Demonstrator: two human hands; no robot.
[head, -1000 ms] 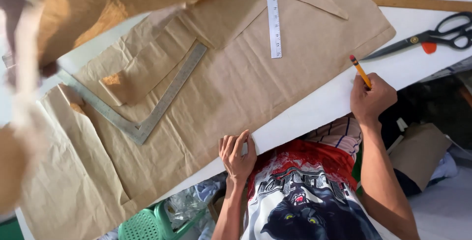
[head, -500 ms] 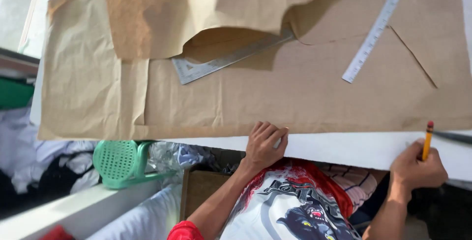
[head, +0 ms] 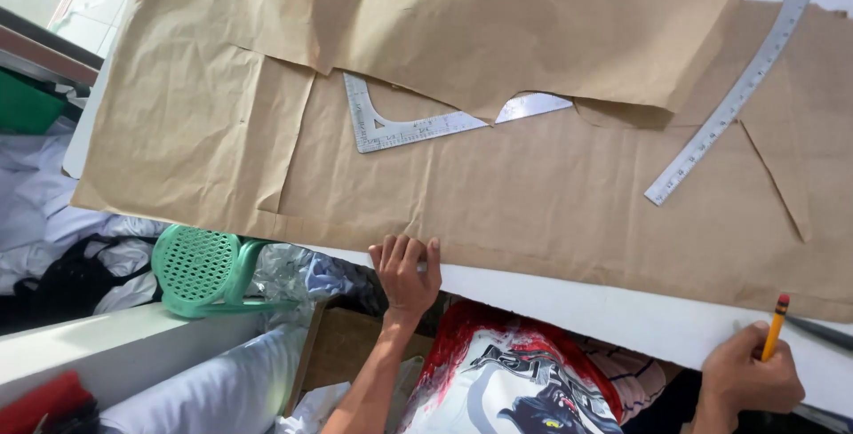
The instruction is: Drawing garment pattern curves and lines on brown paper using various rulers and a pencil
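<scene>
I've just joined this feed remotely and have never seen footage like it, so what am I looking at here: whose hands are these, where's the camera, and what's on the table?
There is no machine here. A person works with two bare hands, and the one picture comes from a camera on their head, looking down.

The left hand rests on the near edge of the white table, fingers touching the brown paper spread across it. The right hand holds a pencil upright in its grip, at the table edge.

On the paper lie a metal square, partly covered by a second paper sheet, and a long curved ruler. Below the table edge a green basket sits among cloth, to the left.
</scene>
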